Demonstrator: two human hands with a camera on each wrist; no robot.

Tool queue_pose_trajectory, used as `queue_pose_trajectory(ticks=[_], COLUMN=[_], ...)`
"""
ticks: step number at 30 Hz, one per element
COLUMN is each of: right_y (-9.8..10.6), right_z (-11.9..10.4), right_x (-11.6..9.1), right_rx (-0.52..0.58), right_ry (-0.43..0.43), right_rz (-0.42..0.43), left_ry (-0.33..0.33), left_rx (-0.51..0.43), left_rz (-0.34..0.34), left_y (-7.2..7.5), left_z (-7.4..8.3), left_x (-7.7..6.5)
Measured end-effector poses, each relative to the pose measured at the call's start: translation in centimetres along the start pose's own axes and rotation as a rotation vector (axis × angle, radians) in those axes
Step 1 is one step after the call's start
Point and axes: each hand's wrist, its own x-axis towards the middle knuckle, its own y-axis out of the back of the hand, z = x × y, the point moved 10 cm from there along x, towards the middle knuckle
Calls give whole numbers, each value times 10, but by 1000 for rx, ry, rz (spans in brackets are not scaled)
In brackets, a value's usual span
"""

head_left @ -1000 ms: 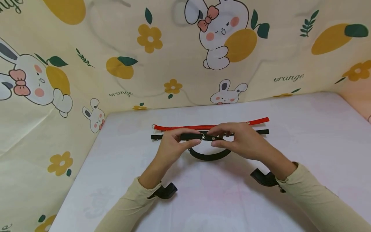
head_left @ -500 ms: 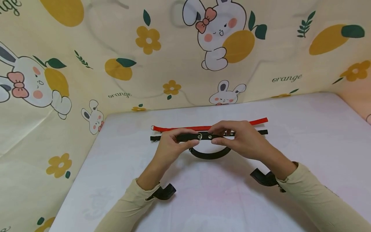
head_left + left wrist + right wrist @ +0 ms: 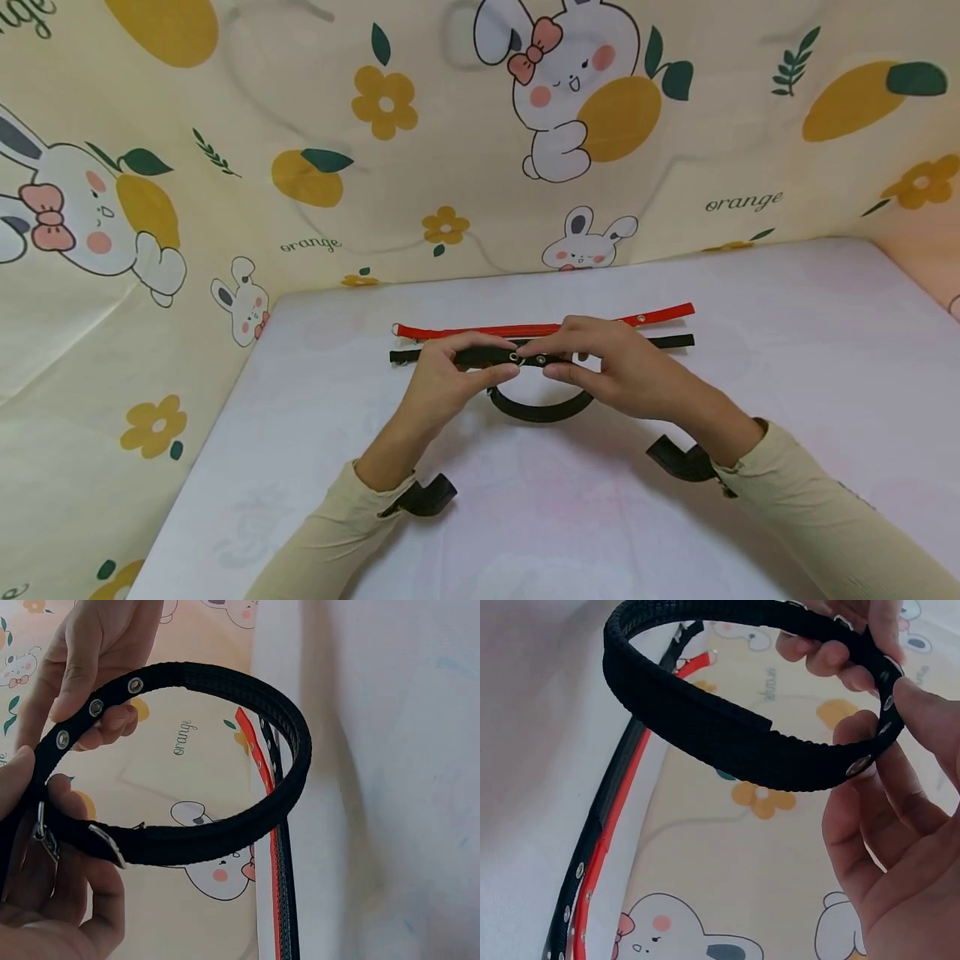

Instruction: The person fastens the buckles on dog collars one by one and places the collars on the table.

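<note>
A black pet collar [image 3: 542, 412], bent into a closed loop, is held up between both hands. My left hand [image 3: 452, 367] pinches the end with the metal buckle [image 3: 49, 844], beside a D-ring [image 3: 107, 846]. With thumb and fingers my right hand [image 3: 611, 362] pinches the strap end that carries several metal eyelets [image 3: 96, 707]. The two ends overlap at the fingertips. Whether the buckle's prong sits in an eyelet cannot be made out. The wide padded part [image 3: 705, 735] of the loop hangs toward the person.
Behind the hands, a red collar [image 3: 660, 315] and another black collar [image 3: 678, 341] lie stretched out side by side on the white tabletop [image 3: 525, 517]. A cloth printed with rabbits and oranges [image 3: 450, 167] rises at the back and left.
My right hand has shifted slightly left, bringing its fingertips closer to the left hand's. The collar's loop hangs a little lower. My left hand has hardly moved.
</note>
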Motion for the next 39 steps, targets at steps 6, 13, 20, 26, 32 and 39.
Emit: queue_pose_trajectory(ticks=[6,13,20,26,32,39], right_y=[0,5,9,10,4,-1], right_z=[-1,1,1,4,9,13], right_x=[0,0,1,0,0,1], right_rx=[-12,-12,0,23,77,71], right_ry=[19,3,13,-2,-61,-101], right_rz=[-12,25,57,69,65,72], left_ry=[1,-1,76,135,132,101], left_rx=[-2,25,-24,-116,-213,-200], left_rz=[-31,-43,54,76,73,58], left_y=[-2,1,16,20,18,11], left_z=[0,3,-1,-6,-10,-8], left_x=[1,1,1,1,3,3])
